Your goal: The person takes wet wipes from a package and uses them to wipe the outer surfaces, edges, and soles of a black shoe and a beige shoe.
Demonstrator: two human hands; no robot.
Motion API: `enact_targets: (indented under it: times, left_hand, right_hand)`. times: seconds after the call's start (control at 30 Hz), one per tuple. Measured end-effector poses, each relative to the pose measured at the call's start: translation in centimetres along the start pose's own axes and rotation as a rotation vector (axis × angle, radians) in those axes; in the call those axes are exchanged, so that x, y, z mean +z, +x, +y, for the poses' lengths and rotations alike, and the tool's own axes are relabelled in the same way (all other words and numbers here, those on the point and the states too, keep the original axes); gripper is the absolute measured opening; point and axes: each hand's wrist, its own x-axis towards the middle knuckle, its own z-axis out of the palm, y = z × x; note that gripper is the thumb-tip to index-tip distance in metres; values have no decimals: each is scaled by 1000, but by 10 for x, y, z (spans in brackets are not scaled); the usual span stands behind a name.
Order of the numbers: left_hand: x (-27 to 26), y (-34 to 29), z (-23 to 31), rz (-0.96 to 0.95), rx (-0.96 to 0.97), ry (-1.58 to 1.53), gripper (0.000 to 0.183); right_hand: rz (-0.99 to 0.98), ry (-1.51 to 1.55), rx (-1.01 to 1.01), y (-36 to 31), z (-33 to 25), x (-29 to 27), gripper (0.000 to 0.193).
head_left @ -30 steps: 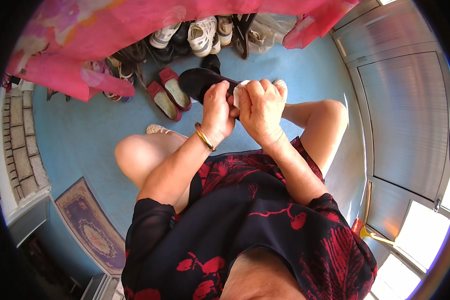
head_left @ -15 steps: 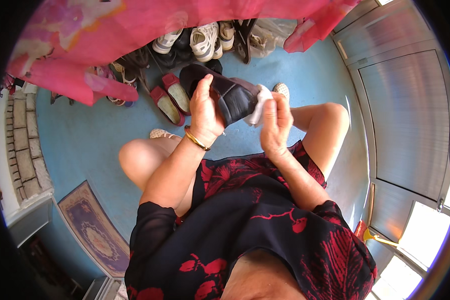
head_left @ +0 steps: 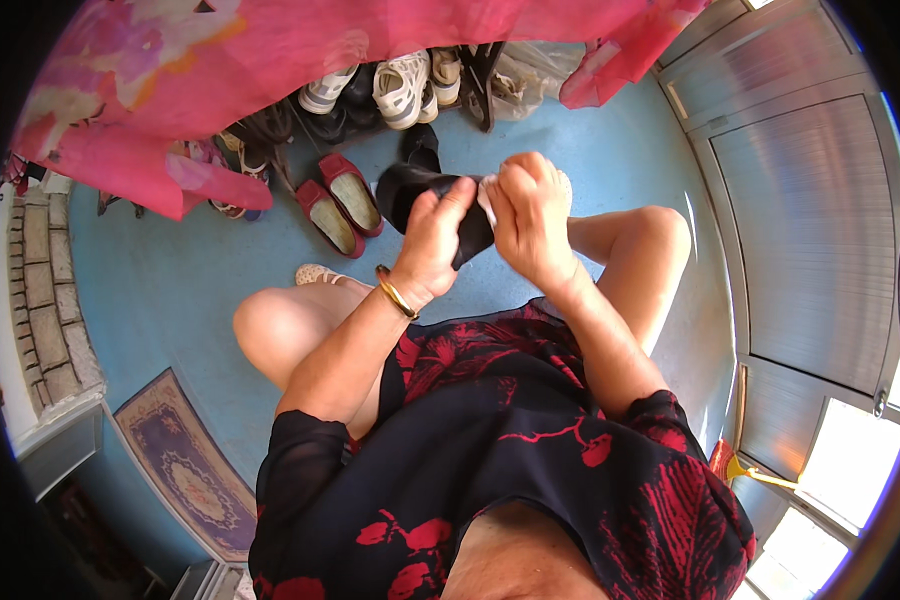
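Observation:
A black shoe [head_left: 402,196] is held up over the floor in my left hand [head_left: 430,245], whose thumb lies along its upper side. My right hand [head_left: 532,222] is closed around a white cloth [head_left: 487,196] and presses it against the shoe's right end. Most of the cloth is hidden under the fingers. Just beyond the held shoe, another black shoe [head_left: 420,146] stands on the floor. To the left of it sits a pair of red shoes with pale insoles [head_left: 331,222].
White sneakers [head_left: 402,90] and other shoes stand on a rack under a pink curtain [head_left: 300,30]. A clear plastic bag [head_left: 522,85] lies beside the rack. Metal door panels [head_left: 800,230] line the right side. At lower left a patterned rug [head_left: 185,460] covers part of the blue floor [head_left: 190,300].
My right hand has moved up and left, closing over the cloth at the shoe's end. The held shoe has turned, and my left thumb has shifted to the right along it.

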Motion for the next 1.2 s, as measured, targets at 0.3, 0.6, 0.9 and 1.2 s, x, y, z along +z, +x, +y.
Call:
enact_targets:
  times: [0.3, 0.6, 0.9, 1.2]
  left_hand:
    - [-1, 7, 12, 33, 78, 1, 30]
    - [9, -2, 10, -44, 109, 222, 34]
    - [2, 5, 15, 43, 90, 120, 44]
    - [6, 1, 3, -20, 53, 153, 45]
  right_hand:
    - [-117, -70, -147, -18, -10, -11, 10]
    - [12, -20, -32, 1, -6, -4, 12]
    - [55, -31, -177, -11, -13, -7, 11]
    - [10, 5, -82, -3, -10, -9, 8]
